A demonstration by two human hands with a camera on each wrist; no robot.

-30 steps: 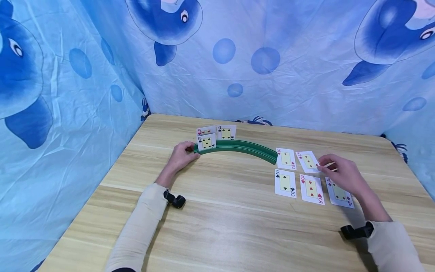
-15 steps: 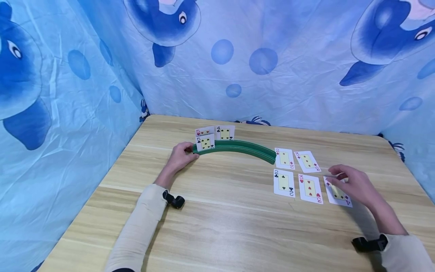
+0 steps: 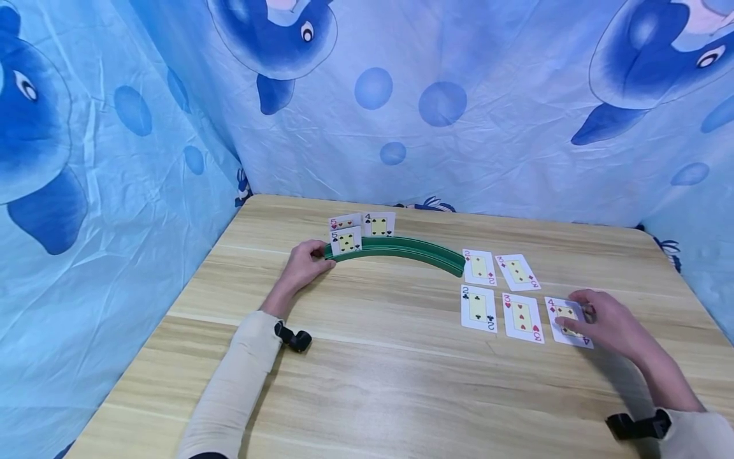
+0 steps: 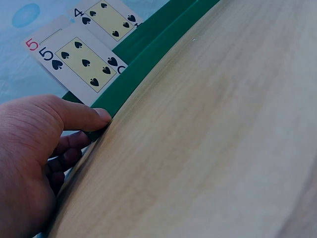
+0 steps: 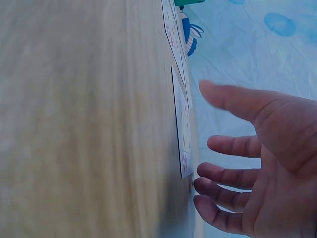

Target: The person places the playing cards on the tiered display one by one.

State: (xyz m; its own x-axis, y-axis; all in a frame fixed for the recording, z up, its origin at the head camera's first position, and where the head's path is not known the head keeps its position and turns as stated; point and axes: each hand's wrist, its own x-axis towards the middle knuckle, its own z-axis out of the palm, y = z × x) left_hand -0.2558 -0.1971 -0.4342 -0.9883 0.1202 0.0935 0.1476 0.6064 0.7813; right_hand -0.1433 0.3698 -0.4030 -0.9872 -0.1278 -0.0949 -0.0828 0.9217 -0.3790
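Observation:
My left hand (image 3: pixel 301 262) pinches the left end of a green curved card holder (image 3: pixel 407 248), thumb on its front in the left wrist view. Upright in the holder stand the five of spades (image 3: pixel 346 242) in front, with the five of hearts (image 3: pixel 343 222) behind it, and the four of spades (image 3: pixel 380 223). My right hand (image 3: pixel 616 325) is over the four of diamonds (image 3: pixel 557 311), which lies face up on the table. Thumb and fingers are apart and hold nothing in the right wrist view; the hand hides part of the card in the head view.
Face up beside the holder's right end lie the two of diamonds (image 3: pixel 479 268) and three of diamonds (image 3: pixel 518 273). Nearer are the two of clubs (image 3: pixel 478 309) and three of hearts (image 3: pixel 522 319). A blue patterned cloth (image 3: pixel 321 146) borders the wooden table (image 3: pixel 373 382).
My right hand has left the three of diamonds, which lies on the table, and moved right and nearer to the four of diamonds. My left hand stays at the holder's end.

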